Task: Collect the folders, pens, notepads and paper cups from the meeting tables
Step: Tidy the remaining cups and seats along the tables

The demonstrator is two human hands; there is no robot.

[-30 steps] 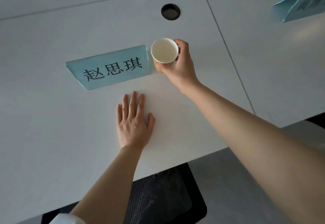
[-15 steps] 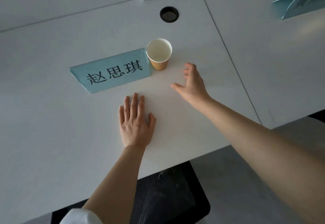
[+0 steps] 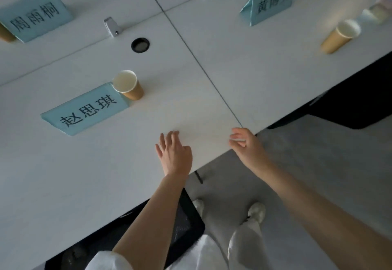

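At the far left edge a brown paper cup (image 3: pixel 6 34) peeks out, mostly hidden behind a pale blue name card (image 3: pixel 35 16) with 3 characters on it. Nearer to me lies a second blue name card (image 3: pixel 86 109), and a brown paper cup with a white inside (image 3: pixel 128 85) stands upright touching that card's right corner, mouth open and apparently empty. Behind it sits a round black cable hole (image 3: pixel 140 45) in the white table (image 3: pixel 63 174), with a small silver clip (image 3: pixel 112 27) just beyond.

My left hand (image 3: pixel 175 154) hovers low over the table near its front edge, fingers straight and loosely spread, holding nothing; I cannot tell whether the fingertips touch the surface. It is well apart from the cup by the card. My right hand (image 3: pixel 247 146) hangs at the table's edge, right where the seam between 2 tabletops ends, fingers loosely curled and relaxed, gripping nothing.

Farther right, a third blue name card (image 3: pixel 273 2) stands as a folded tent. Beyond it, near the right edge, another brown paper cup (image 3: pixel 340 36) stands on the table, and a blurred pale object (image 3: pixel 376 13) sits just behind it; it may be 1 more cup. Below, a black chair (image 3: pixel 184 225) is tucked under the table beside my white shoes (image 3: pixel 256 210).
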